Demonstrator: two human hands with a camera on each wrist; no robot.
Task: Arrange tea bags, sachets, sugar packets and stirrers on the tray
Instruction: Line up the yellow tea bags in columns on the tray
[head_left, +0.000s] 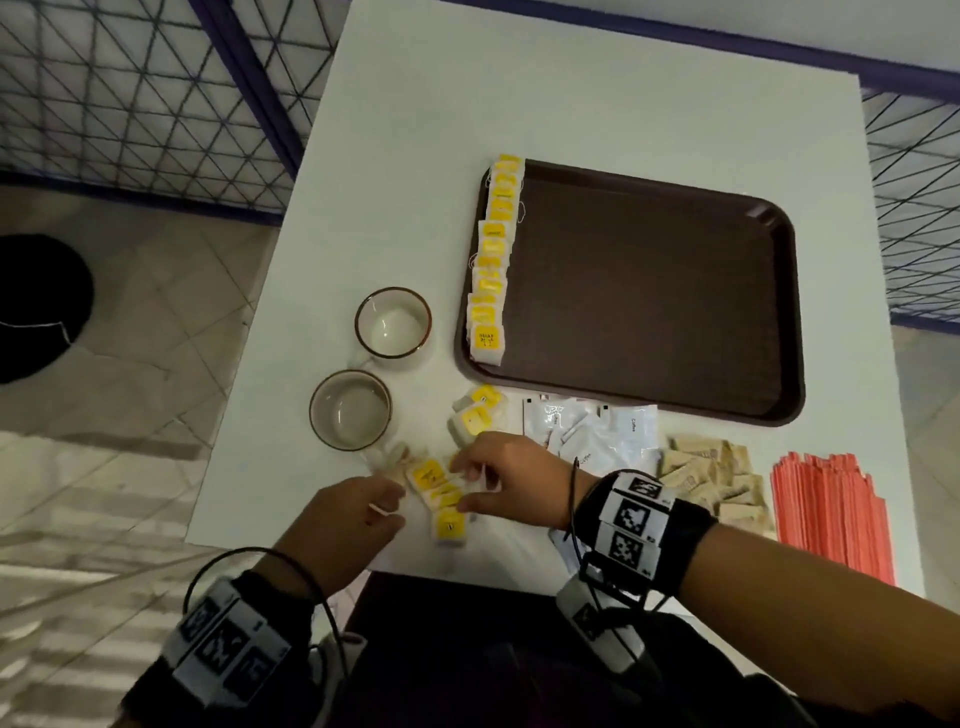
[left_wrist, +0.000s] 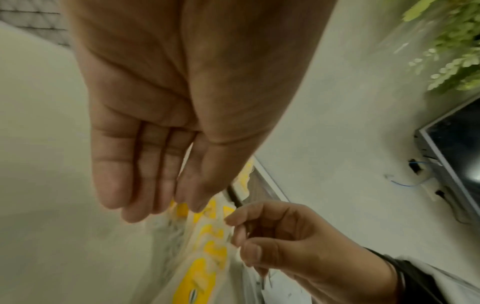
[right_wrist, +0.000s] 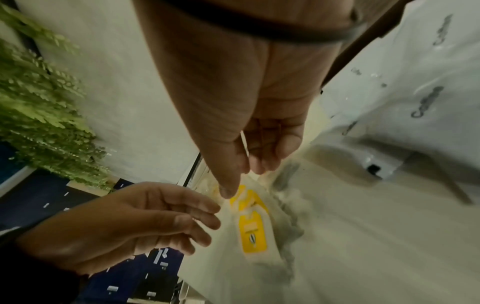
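Note:
A brown tray (head_left: 649, 291) lies on the white table with a row of yellow-tagged tea bags (head_left: 493, 260) along its left rim. Several loose tea bags (head_left: 441, 493) lie overlapped near the table's front edge, between my hands. My left hand (head_left: 387, 506) reaches them from the left with its fingers (left_wrist: 145, 195) nearly straight, tips at the bags (left_wrist: 205, 267). My right hand (head_left: 467, 486) comes from the right, fingers curled, thumb (right_wrist: 228, 185) pressing on a tea bag (right_wrist: 253, 232) in a pinch. Two more tea bags (head_left: 475, 413) lie just beyond.
White coffee sachets (head_left: 597, 431), brown sugar packets (head_left: 711, 478) and a stack of orange-red stirrers (head_left: 826, 509) lie in front of the tray. Two glass cups (head_left: 393, 322) (head_left: 350, 409) stand left of it. The table's front edge runs just under my wrists.

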